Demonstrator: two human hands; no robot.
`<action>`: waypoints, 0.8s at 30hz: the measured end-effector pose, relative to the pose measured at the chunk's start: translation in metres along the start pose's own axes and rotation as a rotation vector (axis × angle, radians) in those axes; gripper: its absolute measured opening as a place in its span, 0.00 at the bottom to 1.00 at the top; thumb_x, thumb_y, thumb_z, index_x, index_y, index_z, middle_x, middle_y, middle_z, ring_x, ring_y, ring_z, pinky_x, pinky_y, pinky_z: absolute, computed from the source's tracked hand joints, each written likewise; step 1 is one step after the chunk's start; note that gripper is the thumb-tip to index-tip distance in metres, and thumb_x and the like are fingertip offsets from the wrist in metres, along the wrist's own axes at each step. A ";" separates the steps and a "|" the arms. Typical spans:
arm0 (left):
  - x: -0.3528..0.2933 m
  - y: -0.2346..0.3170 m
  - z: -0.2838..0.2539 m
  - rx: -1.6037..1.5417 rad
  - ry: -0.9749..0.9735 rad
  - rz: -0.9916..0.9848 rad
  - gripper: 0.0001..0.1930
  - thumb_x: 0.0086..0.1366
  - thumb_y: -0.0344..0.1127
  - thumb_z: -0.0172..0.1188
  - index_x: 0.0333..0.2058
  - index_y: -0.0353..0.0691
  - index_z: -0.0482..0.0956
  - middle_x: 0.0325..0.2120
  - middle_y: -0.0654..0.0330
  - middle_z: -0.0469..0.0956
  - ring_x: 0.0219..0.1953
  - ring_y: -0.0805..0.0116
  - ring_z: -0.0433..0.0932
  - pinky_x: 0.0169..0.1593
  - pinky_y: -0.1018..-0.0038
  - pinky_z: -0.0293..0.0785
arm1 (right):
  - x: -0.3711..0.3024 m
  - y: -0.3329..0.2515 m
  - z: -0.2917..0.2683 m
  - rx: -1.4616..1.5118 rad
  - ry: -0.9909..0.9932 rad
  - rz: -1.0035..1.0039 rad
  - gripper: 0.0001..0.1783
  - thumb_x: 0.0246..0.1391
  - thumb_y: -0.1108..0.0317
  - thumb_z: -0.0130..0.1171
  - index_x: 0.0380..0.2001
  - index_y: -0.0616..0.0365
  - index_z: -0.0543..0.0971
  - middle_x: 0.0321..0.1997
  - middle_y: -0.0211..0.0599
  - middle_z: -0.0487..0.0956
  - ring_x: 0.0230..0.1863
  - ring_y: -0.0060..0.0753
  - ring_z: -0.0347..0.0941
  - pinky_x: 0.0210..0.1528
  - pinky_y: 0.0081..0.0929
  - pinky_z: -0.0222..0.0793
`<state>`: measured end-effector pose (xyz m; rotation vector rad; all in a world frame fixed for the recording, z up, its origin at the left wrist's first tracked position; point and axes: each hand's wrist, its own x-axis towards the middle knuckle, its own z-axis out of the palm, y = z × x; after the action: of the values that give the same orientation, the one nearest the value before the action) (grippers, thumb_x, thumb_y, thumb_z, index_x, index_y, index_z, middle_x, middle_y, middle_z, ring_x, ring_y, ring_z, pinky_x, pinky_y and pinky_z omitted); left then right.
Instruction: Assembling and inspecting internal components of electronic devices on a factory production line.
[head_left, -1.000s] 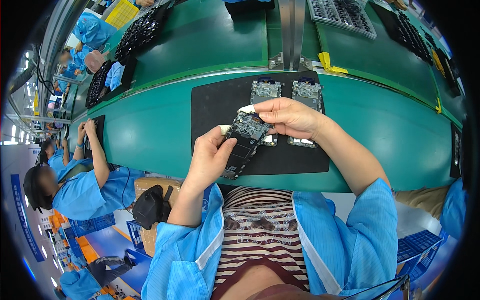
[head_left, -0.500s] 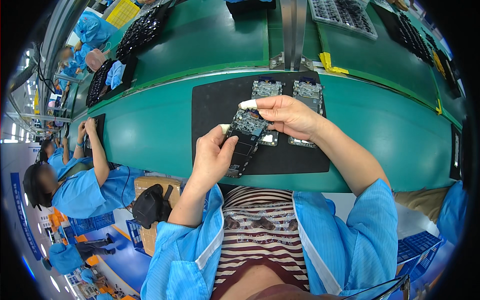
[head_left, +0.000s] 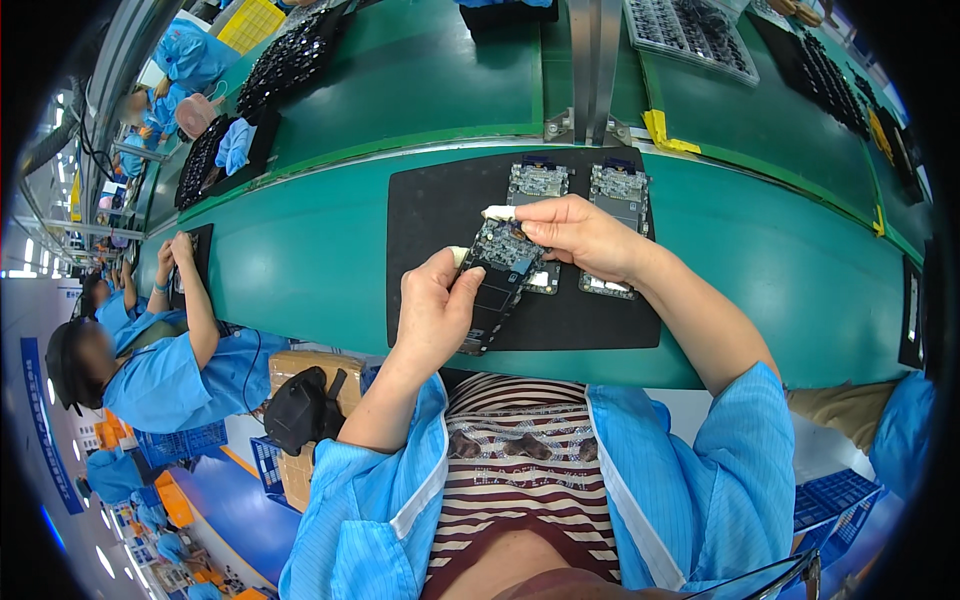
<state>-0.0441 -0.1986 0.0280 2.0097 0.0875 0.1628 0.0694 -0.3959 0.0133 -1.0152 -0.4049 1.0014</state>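
My left hand [head_left: 435,305] grips a phone-shaped circuit board assembly [head_left: 500,280] by its left edge, a white finger cot on one fingertip. The assembly tilts over the black mat [head_left: 430,220], circuitry at its far end and a dark flat panel nearer me. At its far right corner, my right hand [head_left: 585,235] pinches the edge, also with a white cot on a finger. Behind my right hand lie two similar board assemblies on the mat, a middle one [head_left: 538,180] and a right one [head_left: 619,183], both partly covered by that hand.
A metal post [head_left: 592,70] rises behind the mat, beside yellow tape [head_left: 660,132]. A clear tray of small parts [head_left: 690,38] stands at the far right. To the left a co-worker in blue [head_left: 180,370] sits at the bench; a black bag [head_left: 303,410] rests on a carton.
Both hands hold nearly the same pose on the board assembly. The view has shifted slightly. In the background at lower left, a walking person has moved out of the earlier spot.
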 end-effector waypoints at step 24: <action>0.070 -0.056 -0.037 -0.479 0.054 -0.325 0.08 0.67 0.27 0.51 0.41 0.30 0.75 0.33 0.57 0.80 0.33 0.72 0.79 0.36 0.75 0.77 | -0.003 0.013 0.027 -1.270 0.358 -0.574 0.29 0.54 0.66 0.54 0.58 0.64 0.65 0.55 0.50 0.67 0.58 0.49 0.61 0.59 0.41 0.54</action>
<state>0.0203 -0.1323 -0.0013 1.4904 0.3718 0.0242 0.0428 -0.3824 0.0157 -1.9979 -1.0068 -0.0845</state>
